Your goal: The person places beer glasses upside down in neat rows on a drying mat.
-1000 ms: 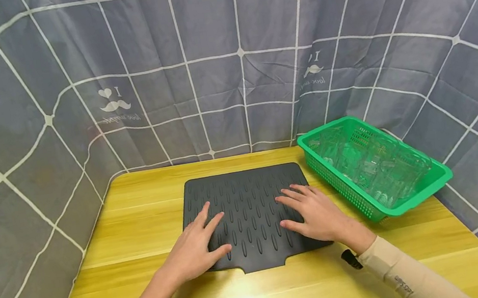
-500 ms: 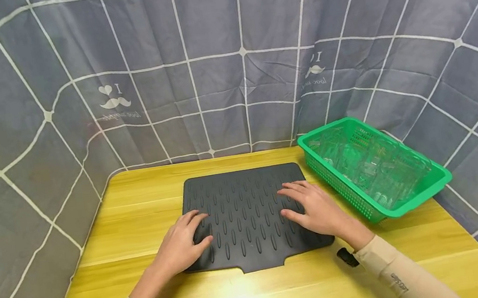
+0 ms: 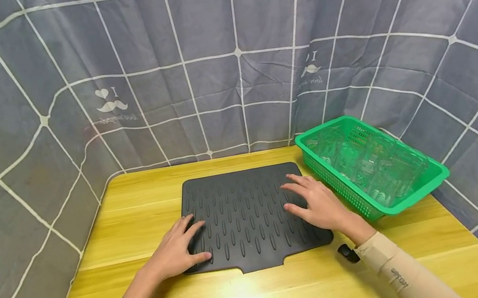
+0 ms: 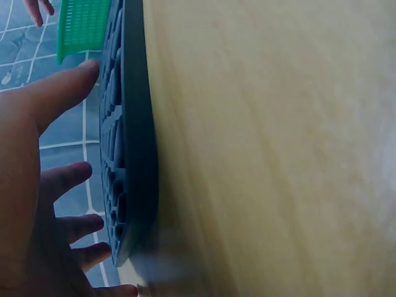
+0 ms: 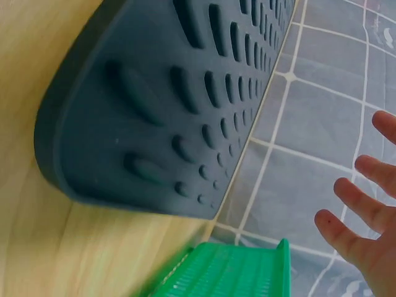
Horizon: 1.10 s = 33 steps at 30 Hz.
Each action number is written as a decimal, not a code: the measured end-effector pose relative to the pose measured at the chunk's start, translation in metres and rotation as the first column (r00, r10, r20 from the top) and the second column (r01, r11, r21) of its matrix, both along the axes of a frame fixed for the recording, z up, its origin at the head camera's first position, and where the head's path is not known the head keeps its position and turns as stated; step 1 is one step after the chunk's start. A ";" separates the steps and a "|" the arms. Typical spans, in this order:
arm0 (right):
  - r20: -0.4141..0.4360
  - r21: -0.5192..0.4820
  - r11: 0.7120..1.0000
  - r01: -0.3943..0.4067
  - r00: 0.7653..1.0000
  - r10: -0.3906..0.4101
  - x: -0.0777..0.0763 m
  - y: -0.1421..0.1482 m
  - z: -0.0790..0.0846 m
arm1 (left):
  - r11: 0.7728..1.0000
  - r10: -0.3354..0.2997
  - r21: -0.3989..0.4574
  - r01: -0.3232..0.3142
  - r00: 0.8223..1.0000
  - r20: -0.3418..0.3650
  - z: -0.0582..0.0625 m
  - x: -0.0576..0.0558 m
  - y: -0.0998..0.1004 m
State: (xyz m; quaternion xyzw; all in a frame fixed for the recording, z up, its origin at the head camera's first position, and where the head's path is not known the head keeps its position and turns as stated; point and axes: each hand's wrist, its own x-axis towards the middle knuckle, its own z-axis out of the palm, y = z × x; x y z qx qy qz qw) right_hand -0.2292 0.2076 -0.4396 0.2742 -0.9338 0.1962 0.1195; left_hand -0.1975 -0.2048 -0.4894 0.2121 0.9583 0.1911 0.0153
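Observation:
A dark grey mat with raised oval ridges and a tab on its near edge lies flat on the table. My left hand is at the mat's near left corner, fingers spread and holding nothing. In the left wrist view, the thumb is close to the mat's surface; whether it touches cannot be told. Over the mat's right side is my right hand, fingers apart and loosely bent. The right wrist view shows its fingers raised away from the mat, with nothing in them.
A green perforated plastic basket stands right of the mat, beside my right hand. Inside are several clear glass mugs. A grey curtain with white grid lines encloses the yellow wooden table at the back and sides.
My left hand has moved left from over the mat to its left edge; its fingers drew together, then spread again. The right hand has barely moved. Mat and basket stay put.

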 end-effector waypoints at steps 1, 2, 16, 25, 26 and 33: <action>0.002 -0.004 1.000 0.005 1.000 -0.005 0.000 0.001 0.001 | 1.000 -0.007 -0.005 0.008 1.000 0.012 0.000 0.000 -0.001; 0.002 -0.005 1.000 0.009 1.000 -0.009 -0.001 0.003 0.002 | 1.000 -0.015 -0.011 0.016 1.000 0.023 -0.001 0.000 -0.001; -0.083 0.022 0.998 0.058 0.995 -0.056 -0.026 0.029 0.046 | 0.996 -0.060 -0.056 0.062 0.997 0.041 -0.005 0.000 -0.006; -0.042 0.055 0.992 0.115 0.993 -0.113 -0.050 0.048 0.080 | 0.996 -0.058 -0.063 0.062 0.996 0.063 -0.004 -0.004 -0.005; -0.035 0.057 0.991 0.120 0.992 -0.118 -0.053 0.050 0.082 | 0.996 -0.057 -0.062 0.061 0.996 0.065 -0.005 -0.004 -0.005; 0.080 0.046 0.990 0.134 0.987 -0.137 -0.076 0.062 0.100 | 0.996 -0.041 -0.079 0.046 0.997 0.069 -0.005 -0.004 -0.007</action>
